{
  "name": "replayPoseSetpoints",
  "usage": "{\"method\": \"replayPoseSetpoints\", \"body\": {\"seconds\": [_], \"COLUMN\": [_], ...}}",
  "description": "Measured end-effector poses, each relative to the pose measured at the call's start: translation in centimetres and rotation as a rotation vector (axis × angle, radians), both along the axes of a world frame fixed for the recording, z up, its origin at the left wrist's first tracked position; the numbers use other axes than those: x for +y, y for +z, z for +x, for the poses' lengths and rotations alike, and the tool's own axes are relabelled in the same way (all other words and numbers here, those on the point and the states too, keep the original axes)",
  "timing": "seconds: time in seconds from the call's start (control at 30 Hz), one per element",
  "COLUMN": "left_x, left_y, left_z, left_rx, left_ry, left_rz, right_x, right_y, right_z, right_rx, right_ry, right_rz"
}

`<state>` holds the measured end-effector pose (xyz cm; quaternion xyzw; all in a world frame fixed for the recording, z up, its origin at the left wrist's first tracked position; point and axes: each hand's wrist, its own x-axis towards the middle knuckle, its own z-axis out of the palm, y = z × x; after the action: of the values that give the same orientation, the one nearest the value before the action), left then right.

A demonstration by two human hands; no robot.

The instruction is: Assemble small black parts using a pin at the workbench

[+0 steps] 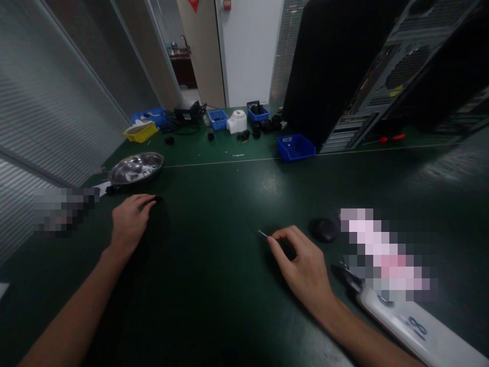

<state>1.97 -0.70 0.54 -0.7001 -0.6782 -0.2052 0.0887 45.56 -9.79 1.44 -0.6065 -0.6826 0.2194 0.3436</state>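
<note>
Over the left part of the dark green table, my left hand [130, 218] pinches a small black piece [158, 199] between thumb and fingertips; its exact kind is too dim to make out. A metal pan [156, 164] holding white scraps lies just beyond that hand. Near the middle right, my right hand [305, 265] has thumb and forefinger closed on a thin silvery pin [262, 233], which points up and to the left. Beside the right hand sits a dark computer mouse [324, 230].
A white device marked "i8" [416, 326] lies at front right. A blue bin [296, 148], a yellow tray [140, 132], a white plastic housing [237, 121] and small black parts line the back. A black computer tower [336, 66] stands back right, near a red screwdriver [392, 138].
</note>
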Motion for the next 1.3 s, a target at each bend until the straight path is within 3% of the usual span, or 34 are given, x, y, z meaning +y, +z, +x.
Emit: {"method": "replayPoseSetpoints", "body": {"seconds": [0.5, 0.8, 1.3], "left_x": [0.27, 0.02, 0.06], "left_y": [-0.15, -0.56, -0.67], "left_z": [0.04, -0.07, 0.44], "left_rx": [-0.052, 0.048, 0.021], "left_ry": [0.039, 0.065, 0.025], "left_rz": [0.003, -0.015, 0.016], "right_x": [0.03, -0.01, 0.02], "right_y": [0.06, 0.14, 0.26], "right_z": [-0.06, -0.03, -0.17], "right_rx": [-0.005, 0.000, -0.002], "right_ry": [0.007, 0.014, 0.011], "right_rz": [0.024, 0.008, 0.012]}}
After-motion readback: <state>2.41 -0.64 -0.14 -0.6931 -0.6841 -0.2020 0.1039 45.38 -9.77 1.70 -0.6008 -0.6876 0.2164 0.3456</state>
